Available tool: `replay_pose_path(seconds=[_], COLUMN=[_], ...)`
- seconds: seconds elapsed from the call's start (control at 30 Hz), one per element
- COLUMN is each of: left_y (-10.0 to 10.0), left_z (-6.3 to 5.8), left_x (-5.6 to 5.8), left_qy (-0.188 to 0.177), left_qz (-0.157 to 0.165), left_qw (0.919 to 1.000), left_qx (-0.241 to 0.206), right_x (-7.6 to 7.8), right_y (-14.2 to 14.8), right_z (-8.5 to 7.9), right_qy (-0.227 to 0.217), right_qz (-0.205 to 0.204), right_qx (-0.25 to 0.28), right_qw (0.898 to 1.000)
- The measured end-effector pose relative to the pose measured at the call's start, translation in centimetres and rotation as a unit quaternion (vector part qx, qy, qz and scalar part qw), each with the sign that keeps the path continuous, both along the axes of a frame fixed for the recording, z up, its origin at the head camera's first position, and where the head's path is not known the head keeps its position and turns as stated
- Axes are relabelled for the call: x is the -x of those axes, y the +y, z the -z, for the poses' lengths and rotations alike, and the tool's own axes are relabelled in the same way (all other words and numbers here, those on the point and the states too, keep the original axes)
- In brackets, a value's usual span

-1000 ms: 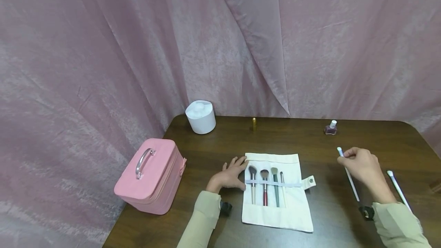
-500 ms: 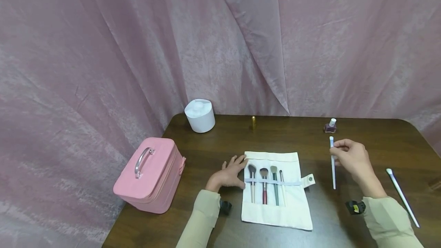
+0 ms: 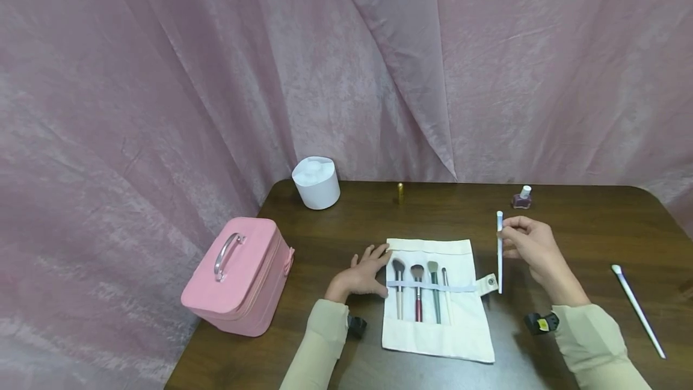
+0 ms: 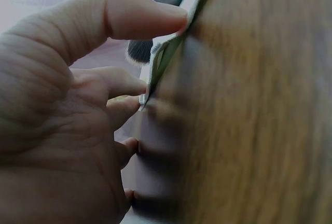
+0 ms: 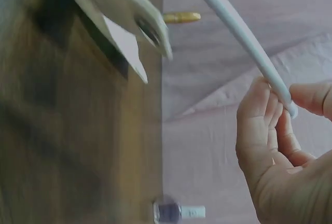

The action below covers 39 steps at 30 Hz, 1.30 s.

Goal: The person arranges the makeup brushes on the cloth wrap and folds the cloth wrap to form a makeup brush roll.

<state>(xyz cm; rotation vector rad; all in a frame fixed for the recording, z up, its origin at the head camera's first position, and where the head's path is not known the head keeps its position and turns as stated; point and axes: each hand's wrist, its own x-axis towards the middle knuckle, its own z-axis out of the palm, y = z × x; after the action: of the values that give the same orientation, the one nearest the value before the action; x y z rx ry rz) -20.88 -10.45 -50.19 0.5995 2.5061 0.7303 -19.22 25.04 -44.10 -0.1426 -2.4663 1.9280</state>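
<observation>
My right hand [image 3: 533,250] pinches a slim white makeup brush [image 3: 500,257] between thumb and fingers, just right of the snap tab. In the right wrist view its pale handle [image 5: 244,35] slants up from the fingertips. A white cloth brush roll [image 3: 411,340] lies unfolded on the table. Under its elastic band sit several makeup brushes, among them one with a red handle [image 3: 418,309] and one with a green handle [image 3: 436,306]. My left hand [image 3: 360,275] rests with spread fingers at the roll's left edge; the left wrist view shows the thumb [image 4: 150,19] touching that edge.
Another white brush [image 3: 639,312] lies on the table at the right. A pink case [image 3: 238,281] with a metal handle stands at the left. Along the back are a white round container [image 3: 316,184], a small gold tube [image 3: 400,194] and a nail polish bottle [image 3: 522,198].
My right hand has carried the white makeup brush leftward, close to the roll's snap tab, and the brush has turned from slanted to nearly straight. The left hand has stayed in place.
</observation>
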Motion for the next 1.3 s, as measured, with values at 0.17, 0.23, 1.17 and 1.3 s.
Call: replay_pose_path(seconds=[0.17,0.23,1.17,1.3], left_y=[0.2,0.2,0.1,0.1], left_z=[-0.1,-0.2,0.0,-0.2], left_x=[-0.1,-0.1,0.2,0.2], left_qy=[-0.002,-0.003,0.006,0.001], left_qz=[-0.002,-0.004,-0.001,-0.001], left_qw=[1.0000,1.0000,1.0000,1.0000], left_qx=[-0.004,-0.002,0.006,0.006], right_x=[0.4,0.7,1.6,1.4], right_y=[-1.4,-2.0,-6.5,-6.6], right_z=[0.4,0.6,2.9,3.1], right_qy=[0.023,0.034,-0.013,-0.028], right_qz=[0.010,0.014,-0.026,-0.045], right_qx=[0.030,0.046,-0.025,-0.053], right_qw=[0.999,0.998,0.999,0.997])
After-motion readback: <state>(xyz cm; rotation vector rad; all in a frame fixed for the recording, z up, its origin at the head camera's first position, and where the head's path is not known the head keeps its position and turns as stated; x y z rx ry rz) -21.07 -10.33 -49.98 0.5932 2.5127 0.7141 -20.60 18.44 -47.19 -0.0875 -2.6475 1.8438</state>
